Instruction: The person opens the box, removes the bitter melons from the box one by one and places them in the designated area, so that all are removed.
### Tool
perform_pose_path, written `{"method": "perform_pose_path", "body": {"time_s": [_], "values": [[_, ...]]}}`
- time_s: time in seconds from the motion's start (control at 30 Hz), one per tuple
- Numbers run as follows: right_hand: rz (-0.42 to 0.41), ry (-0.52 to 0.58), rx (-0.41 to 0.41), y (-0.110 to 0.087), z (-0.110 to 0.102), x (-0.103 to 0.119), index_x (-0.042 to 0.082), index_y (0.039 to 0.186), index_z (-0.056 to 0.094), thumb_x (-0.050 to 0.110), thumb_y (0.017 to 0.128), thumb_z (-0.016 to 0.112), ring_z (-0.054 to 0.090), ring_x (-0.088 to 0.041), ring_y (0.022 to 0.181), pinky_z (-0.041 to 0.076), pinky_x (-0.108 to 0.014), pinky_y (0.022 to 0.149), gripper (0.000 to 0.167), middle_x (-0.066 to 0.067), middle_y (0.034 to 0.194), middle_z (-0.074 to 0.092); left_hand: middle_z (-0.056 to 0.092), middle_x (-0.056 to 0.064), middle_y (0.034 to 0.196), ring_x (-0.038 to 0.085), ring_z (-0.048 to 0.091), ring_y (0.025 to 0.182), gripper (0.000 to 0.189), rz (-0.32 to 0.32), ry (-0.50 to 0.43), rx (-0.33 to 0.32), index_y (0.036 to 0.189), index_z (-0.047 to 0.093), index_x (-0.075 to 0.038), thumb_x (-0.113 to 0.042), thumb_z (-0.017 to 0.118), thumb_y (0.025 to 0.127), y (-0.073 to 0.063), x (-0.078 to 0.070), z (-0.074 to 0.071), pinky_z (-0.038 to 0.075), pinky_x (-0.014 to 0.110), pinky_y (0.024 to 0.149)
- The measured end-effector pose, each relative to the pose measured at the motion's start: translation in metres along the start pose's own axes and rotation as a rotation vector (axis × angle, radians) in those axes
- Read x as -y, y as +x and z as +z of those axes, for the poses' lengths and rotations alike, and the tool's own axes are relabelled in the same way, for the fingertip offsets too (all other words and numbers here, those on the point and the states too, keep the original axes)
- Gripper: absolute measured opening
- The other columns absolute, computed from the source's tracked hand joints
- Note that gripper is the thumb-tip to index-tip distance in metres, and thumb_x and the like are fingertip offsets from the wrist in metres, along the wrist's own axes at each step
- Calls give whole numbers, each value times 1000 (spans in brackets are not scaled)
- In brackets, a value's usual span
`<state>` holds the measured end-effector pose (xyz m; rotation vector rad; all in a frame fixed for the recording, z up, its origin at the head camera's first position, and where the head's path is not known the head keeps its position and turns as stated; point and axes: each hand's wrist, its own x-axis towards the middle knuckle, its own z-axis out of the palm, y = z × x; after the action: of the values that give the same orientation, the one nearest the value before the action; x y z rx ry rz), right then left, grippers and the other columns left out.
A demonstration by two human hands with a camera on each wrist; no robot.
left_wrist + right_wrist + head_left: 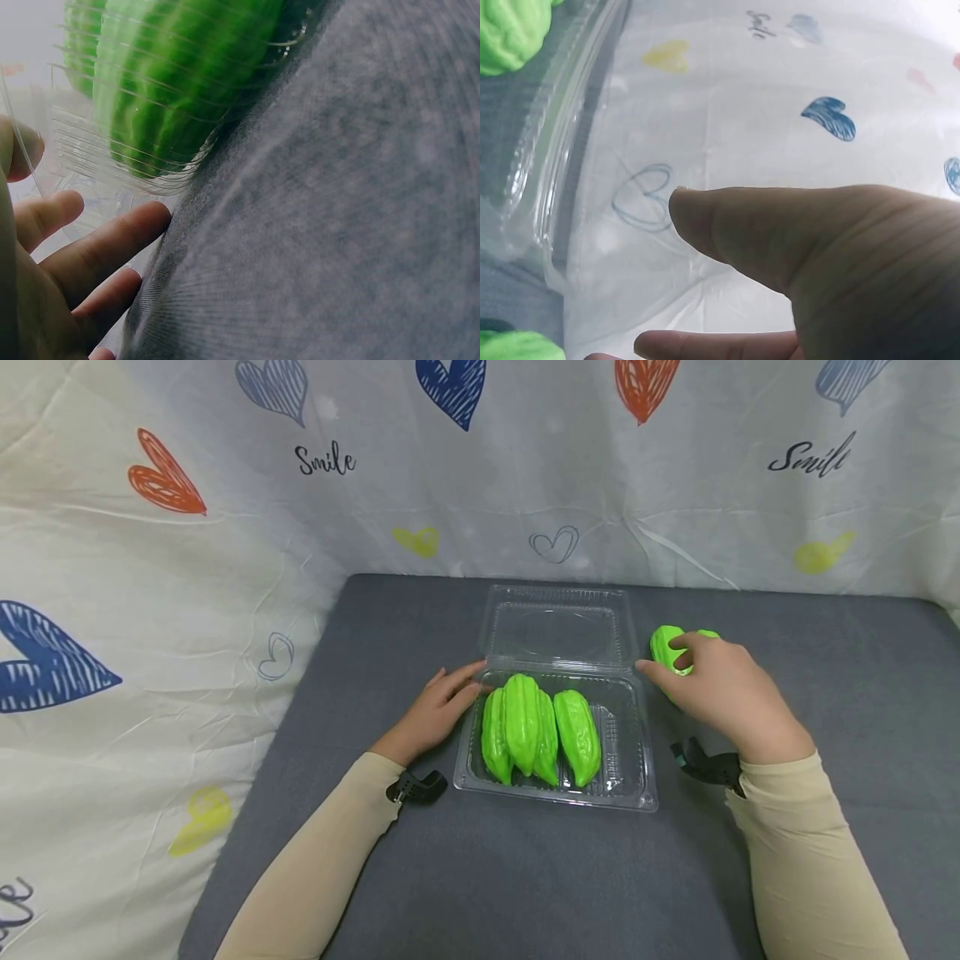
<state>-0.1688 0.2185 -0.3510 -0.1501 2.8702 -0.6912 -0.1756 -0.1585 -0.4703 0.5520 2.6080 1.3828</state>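
Note:
A clear plastic clamshell box (630, 752) lies with its lid (555, 627) folded back. Inside are several bright green ridged bitter melons (577, 735), side by side, with one resting on top of others. At the box's left edge is my left hand (431, 714), fingers spread, fingertips by the rim near the hinge. Over two more bitter melons (666, 647) on the table, right of the lid, reaches my right hand (723, 689). Its thumb (735, 217) is straight and apart from the index finger. The hand partly hides those melons, and no grip on them shows.
A grey cloth (525, 885) covers the table. Behind it and along its left side hangs a white curtain (480, 502) printed with hearts and words. Black wrist straps (420, 787) sit at both cuffs.

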Motion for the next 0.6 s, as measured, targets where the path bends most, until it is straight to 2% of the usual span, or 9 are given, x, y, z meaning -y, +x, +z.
{"method": "perform_pose_path", "body": {"time_s": [0.23, 0.43, 0.6], "values": [[-64, 46, 39, 1, 7, 6, -3, 146, 55, 62, 101, 59, 61, -44, 120, 54, -61, 92, 79, -26, 122, 71, 71, 6, 136, 23, 56, 140, 50, 1, 18, 7, 163, 41, -17, -34, 41, 116, 0, 0, 0, -2, 44, 133], [-58, 56, 85, 1, 8, 12, -6, 149, 52, 62, 100, 60, 69, -36, 104, 56, -54, 84, 84, -24, 122, 71, 71, 6, 136, 24, 57, 139, 50, -3, 11, 8, 163, 41, -17, -33, 41, 116, 0, -1, 0, -2, 44, 133], [-69, 66, 93, 2, 13, 18, -9, 148, 51, 56, 100, 65, 68, -32, 97, 56, -49, 80, 83, -23, 119, 70, 71, 7, 136, 25, 56, 140, 50, 0, 6, 5, 163, 41, -16, -32, 42, 116, 0, -1, 0, -2, 45, 133]]}}
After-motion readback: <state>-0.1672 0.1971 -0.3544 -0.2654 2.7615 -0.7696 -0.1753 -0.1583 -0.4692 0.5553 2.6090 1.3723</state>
